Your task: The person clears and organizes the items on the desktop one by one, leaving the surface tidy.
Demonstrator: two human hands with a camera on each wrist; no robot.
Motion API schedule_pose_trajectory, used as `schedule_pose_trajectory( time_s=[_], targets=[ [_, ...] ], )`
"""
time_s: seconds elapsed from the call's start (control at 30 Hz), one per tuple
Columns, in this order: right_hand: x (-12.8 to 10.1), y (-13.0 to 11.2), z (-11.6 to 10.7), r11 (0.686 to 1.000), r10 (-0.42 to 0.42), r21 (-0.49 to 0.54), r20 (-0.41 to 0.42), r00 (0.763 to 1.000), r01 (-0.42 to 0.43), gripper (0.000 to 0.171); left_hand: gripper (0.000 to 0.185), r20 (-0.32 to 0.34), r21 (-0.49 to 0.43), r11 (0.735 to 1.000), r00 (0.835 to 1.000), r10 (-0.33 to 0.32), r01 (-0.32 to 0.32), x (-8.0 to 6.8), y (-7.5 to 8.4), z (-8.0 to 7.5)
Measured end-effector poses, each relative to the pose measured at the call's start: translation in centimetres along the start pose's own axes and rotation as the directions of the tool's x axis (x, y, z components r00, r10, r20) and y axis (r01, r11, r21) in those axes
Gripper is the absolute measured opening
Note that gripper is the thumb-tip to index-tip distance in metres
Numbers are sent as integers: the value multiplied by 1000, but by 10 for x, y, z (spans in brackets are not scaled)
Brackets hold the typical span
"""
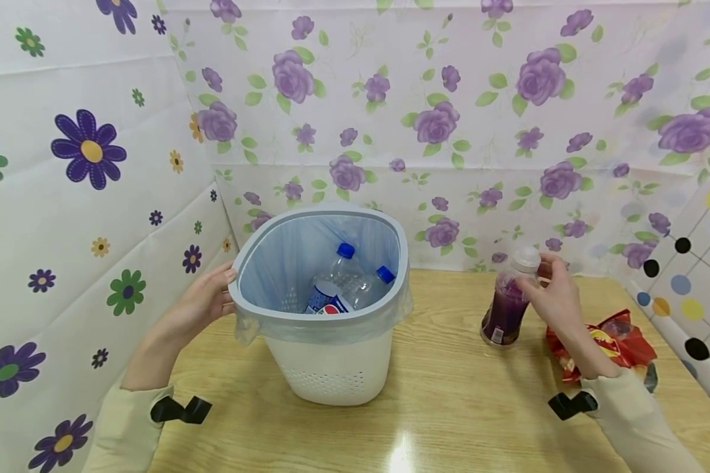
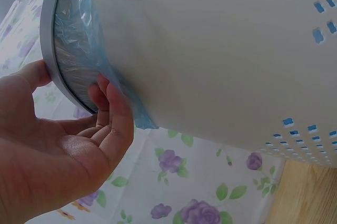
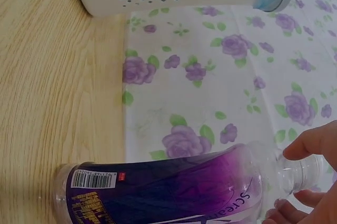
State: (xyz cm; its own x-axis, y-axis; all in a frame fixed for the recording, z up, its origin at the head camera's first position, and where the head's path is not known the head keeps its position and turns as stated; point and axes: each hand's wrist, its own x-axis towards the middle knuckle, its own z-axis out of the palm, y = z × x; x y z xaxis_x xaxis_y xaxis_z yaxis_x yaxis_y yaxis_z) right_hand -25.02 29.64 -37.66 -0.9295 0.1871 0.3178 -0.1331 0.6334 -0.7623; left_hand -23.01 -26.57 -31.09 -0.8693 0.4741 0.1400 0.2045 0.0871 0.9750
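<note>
Bottle, clear plastic with purple label and white screw cap (image 1: pixel 507 303) — stands upright on the pale wood-grain table (image 1: pixel 449 407), right of the bin and just left of the snack bag. The body is rounded and smooth, narrowing to a ribbed transparent neck; the purple wrap carries a white barcode patch near the base, seen in the right wrist view (image 3: pixel 158 192). The right hand (image 1: pixel 555 294) holds it at the neck just under the cap, its fingertips (image 3: pixel 310 142) curled round the clear plastic.

Bin, white plastic with a grey rim ring (image 1: pixel 325 315) — rounded-square in plan and tapering downward, its lower wall pierced with rows of small holes. A thin, crinkled pale-blue bag lines it and folds out under the rim. The left hand (image 1: pixel 204 303) grips the rim on the bin's left side, thumb on the outer edge of the ring, fingers (image 2: pixel 113 108) curled beneath against the blue film.

Contents: two clear, crumpled plastic bottles with blue caps (image 1: pixel 346 279), one bearing a red, white and blue label.

Bag, red and yellow glossy foil, crumpled (image 1: pixel 606 345) — lies flat on the table under the right forearm.

Backdrop: white sheeting printed with purple roses (image 1: pixel 449 125), creased in places.
</note>
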Motion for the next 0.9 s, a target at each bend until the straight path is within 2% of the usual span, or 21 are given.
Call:
schedule_pose_trajectory(
  time_s=[0.27,0.43,0.67,0.9],
  targets=[
    [2,1,-2,998,-4,-67,98,995,10,71,57,-5,10,1000,1000,-6,6,0,0,0],
    [4,2,-2,995,-5,-97,125,992,17,74,55,-6,16,1000,1000,-8,8,0,1,0],
    [5,5,3,996,-1,-91,160,987,15,83,56,-1,22,1000,1000,-10,10,-1,1,0],
    [3,7,6,997,8,-72,167,986,4,83,57,1,16,1000,1000,-5,5,-1,1,0]
  ],
)
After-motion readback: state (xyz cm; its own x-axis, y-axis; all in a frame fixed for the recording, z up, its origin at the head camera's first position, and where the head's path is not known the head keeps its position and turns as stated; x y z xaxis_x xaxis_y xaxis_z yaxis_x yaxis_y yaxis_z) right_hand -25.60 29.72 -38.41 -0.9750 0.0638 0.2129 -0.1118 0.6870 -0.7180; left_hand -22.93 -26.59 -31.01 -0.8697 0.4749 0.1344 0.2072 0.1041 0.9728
